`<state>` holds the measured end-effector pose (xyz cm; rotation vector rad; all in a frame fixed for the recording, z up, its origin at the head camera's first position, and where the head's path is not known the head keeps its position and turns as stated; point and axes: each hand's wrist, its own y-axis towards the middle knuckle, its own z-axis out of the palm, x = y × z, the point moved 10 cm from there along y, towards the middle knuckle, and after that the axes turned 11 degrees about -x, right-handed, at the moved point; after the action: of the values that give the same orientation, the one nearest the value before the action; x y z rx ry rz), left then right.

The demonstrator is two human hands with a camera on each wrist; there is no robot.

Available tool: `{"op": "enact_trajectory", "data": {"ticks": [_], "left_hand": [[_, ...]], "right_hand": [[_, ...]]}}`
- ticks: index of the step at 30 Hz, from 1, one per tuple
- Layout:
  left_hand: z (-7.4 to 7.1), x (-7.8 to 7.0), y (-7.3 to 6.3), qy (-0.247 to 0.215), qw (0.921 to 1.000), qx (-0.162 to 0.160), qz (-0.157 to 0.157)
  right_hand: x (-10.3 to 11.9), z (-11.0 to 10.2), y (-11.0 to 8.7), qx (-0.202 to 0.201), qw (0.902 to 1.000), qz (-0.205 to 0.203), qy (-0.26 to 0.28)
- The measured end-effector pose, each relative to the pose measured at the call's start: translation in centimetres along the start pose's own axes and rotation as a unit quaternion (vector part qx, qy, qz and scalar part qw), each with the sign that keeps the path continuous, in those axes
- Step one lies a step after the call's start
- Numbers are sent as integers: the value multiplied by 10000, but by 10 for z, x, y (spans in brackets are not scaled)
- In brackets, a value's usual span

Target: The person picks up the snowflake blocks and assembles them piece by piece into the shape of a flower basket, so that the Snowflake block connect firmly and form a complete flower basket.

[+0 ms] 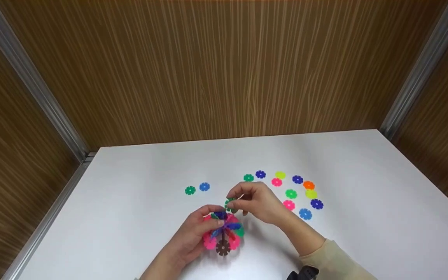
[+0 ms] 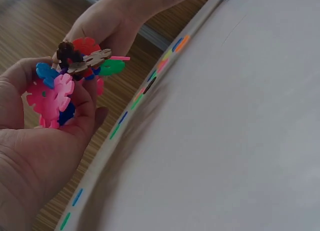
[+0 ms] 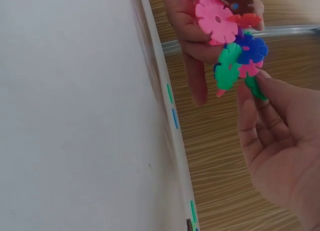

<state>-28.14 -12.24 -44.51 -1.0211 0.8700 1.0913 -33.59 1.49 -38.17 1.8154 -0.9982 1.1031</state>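
My left hand holds a cluster of interlocked notched plastic discs in pink, blue, red, brown and green. In the left wrist view its fingers curl round a pink disc of that cluster. Between thumb and fingers, my right hand pinches a dark green notched disc at the cluster's far side. The right wrist view has this green disc right at the edge of a pink piece, below a blue one. Part of the green disc is hidden by the fingertips.
Several loose discs lie flat on the white table to the right, among them an orange one and a light blue one. Left of them lie a green disc and a blue disc. Wood-patterned panels stand around the table.
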Motion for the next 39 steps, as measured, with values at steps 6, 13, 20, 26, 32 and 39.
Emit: {"op": "enact_trajectory", "data": {"ticks": [6,13,20,26,32,39], "left_hand": [[-4,-3,1,66,9997,-172,184],[-9,-6,3,249,9983,-427,307],[-11,-5,3,660,9956,-581,309],[-13,-3,4,914,9925,-741,324],[-12,-3,4,1034,9914,-742,291],[-13,-3,4,859,9930,-760,270]], "right_hand": [[3,2,0,146,9997,-49,169],[12,5,-3,349,9984,-157,404],[17,5,-3,227,9993,-275,113],[20,7,-6,362,9985,-414,-41],[19,9,-8,606,9974,-387,101],[20,7,-6,513,9983,-291,-37]]}}
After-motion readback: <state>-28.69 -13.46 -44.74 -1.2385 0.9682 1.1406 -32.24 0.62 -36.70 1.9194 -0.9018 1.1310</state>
